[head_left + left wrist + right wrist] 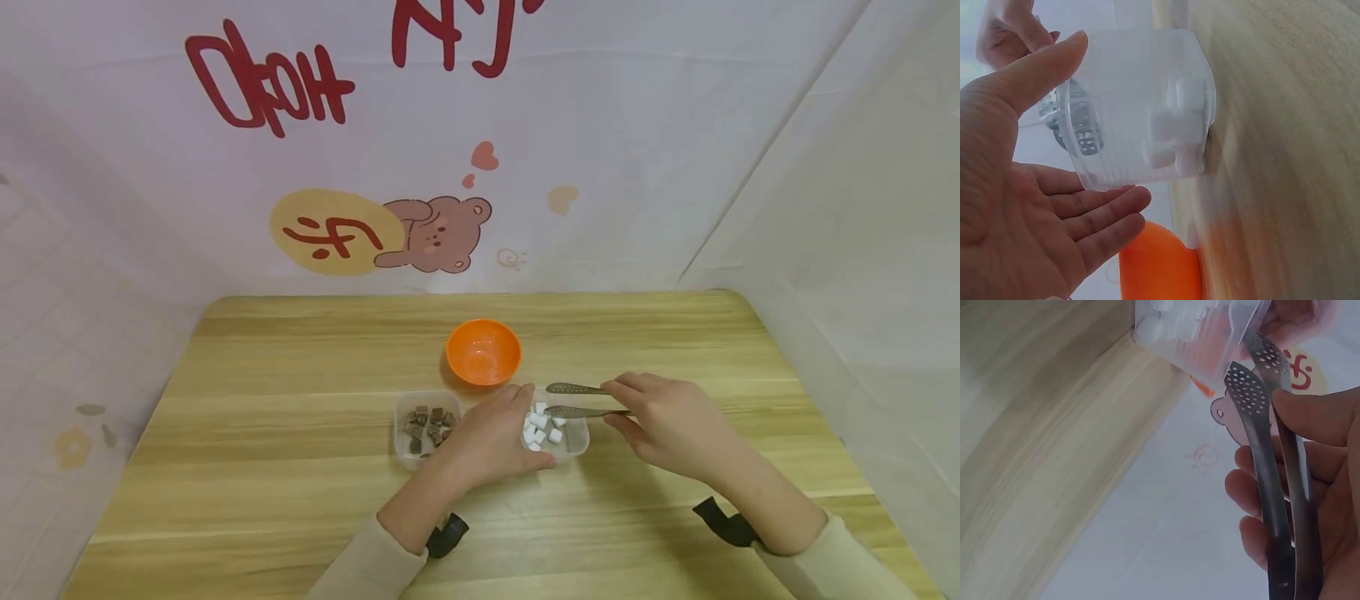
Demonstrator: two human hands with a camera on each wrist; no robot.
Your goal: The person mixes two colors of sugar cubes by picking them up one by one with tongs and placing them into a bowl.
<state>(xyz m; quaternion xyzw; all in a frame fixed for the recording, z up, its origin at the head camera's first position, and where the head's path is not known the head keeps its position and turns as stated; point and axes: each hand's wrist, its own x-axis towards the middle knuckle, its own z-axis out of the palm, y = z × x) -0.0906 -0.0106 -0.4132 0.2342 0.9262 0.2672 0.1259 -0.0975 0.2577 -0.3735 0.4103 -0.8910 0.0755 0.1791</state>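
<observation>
A clear plastic box (578,448) holding several white cubes (537,421) stands on the table. My left hand (491,437) spans this box, its thumb at the near rim and its fingers along the far side. My right hand (667,421) holds metal tongs (1264,462) between thumb and fingers. Perforated and rounded, the tong tips hang over the box's right part, spread apart with nothing visible between them. In the left wrist view, the tips show blurred through the box wall, above the cubes.
Left of my left hand sits a second clear box (400,437) with several brown cubes (433,425), partly covered by that hand. Behind both boxes stands an orange bowl (483,354). A printed white cloth (615,167) hangs at the table's back edge.
</observation>
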